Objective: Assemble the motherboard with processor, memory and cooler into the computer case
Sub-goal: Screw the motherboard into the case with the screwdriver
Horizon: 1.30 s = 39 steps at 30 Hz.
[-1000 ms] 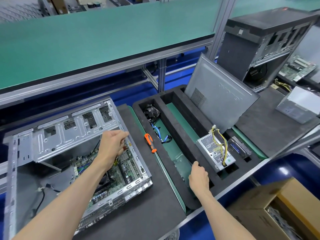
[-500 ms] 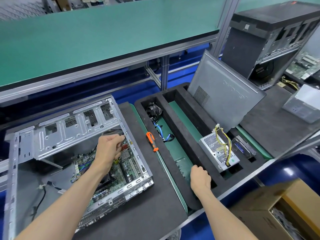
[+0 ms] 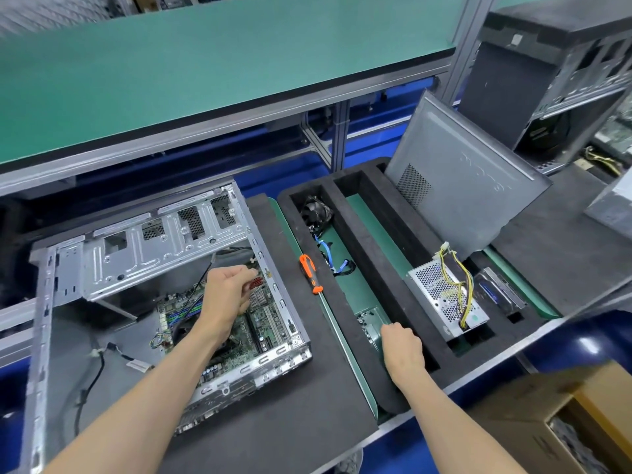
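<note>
- The left hand (image 3: 228, 295) has dropped from the computer case's (image 3: 164, 254) far right rim down inside it. It now sits just above the far part of the motherboard (image 3: 260, 323), fingers curled and pinching something small and red.
- The motherboard lies flat on the case floor against the right wall, so seating looks done; my guess is the hand is now on a cable or connector at the board's far edge.
- The right hand (image 3: 403, 350) has barely moved. It rests with curled fingers on the near end of the foam tray (image 3: 372, 254); whether it holds anything I cannot tell.
- A cooler fan (image 3: 316, 210) and blue cables (image 3: 330, 258) lie in the tray's far left slot, so the cooler step may be open.
- An orange screwdriver (image 3: 310, 273) lies on the tray's left edge, within reach.
- A power supply (image 3: 444, 295) with yellow wires sits in the right slot, and a grey side panel (image 3: 468, 186) leans behind it.
- Loose black wires inside the case, near the left hand, could snag.
</note>
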{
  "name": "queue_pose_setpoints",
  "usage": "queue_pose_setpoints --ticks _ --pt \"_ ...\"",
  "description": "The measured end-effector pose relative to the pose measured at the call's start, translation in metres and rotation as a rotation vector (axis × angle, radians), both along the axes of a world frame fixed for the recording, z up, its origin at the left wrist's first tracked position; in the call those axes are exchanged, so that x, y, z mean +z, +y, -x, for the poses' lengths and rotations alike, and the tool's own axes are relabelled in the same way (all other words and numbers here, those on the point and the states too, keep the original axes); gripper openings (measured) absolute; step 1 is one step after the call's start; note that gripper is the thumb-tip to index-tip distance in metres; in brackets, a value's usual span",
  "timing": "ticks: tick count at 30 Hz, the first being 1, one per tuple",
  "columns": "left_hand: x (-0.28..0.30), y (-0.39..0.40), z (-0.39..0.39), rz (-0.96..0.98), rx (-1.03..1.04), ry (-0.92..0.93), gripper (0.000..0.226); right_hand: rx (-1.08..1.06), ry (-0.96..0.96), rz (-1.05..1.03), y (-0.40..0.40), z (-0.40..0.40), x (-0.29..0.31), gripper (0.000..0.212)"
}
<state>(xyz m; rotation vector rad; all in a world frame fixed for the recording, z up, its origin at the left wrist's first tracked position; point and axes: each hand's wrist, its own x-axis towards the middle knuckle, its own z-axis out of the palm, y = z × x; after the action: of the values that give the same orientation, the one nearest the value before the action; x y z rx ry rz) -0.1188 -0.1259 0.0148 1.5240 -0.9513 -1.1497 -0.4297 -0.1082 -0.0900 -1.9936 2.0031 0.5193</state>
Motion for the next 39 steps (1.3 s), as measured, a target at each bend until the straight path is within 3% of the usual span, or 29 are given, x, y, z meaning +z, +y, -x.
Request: queue_pose_setpoints --ticks 5,9,13,19,25,28,31,34,39 --pt "0.005 -0.001 0.001 -0.003 0.059 0.078 0.040 0.027 -0.136 0.161 -0.020 -0.020 0.032 0.023" --pt "0.011 0.000 0.001 -0.006 0.119 0.158 0.044 0.021 -0.459 0.306 -0.050 -0.063 0.065 0.005" --pt "0.018 0.002 -0.003 -0.019 0.176 0.234 0.044 -0.016 -0.664 0.264 -0.076 -0.112 0.078 0.018" --pt "0.018 0.014 -0.015 -0.037 0.235 0.255 0.043 -0.017 -0.548 0.084 -0.091 -0.144 0.055 0.045" --pt "0.010 0.026 -0.024 -0.062 0.295 0.319 0.044 0.027 -0.469 0.091 -0.104 -0.145 0.056 0.029" --pt "0.011 0.027 -0.027 -0.067 0.344 0.382 0.044 0.043 -0.535 0.148 -0.113 -0.150 0.087 0.027" --pt "0.016 0.029 -0.031 -0.067 0.366 0.417 0.045 0.027 -0.698 0.207 -0.126 -0.153 0.135 0.028" --pt "0.025 0.034 -0.031 -0.101 0.316 0.336 0.041 -0.031 -0.975 0.211 -0.134 -0.163 0.185 0.026" --pt "0.050 0.048 -0.024 -0.026 -0.030 0.188 0.033 -0.276 -1.406 0.107 -0.138 -0.212 0.236 0.026"
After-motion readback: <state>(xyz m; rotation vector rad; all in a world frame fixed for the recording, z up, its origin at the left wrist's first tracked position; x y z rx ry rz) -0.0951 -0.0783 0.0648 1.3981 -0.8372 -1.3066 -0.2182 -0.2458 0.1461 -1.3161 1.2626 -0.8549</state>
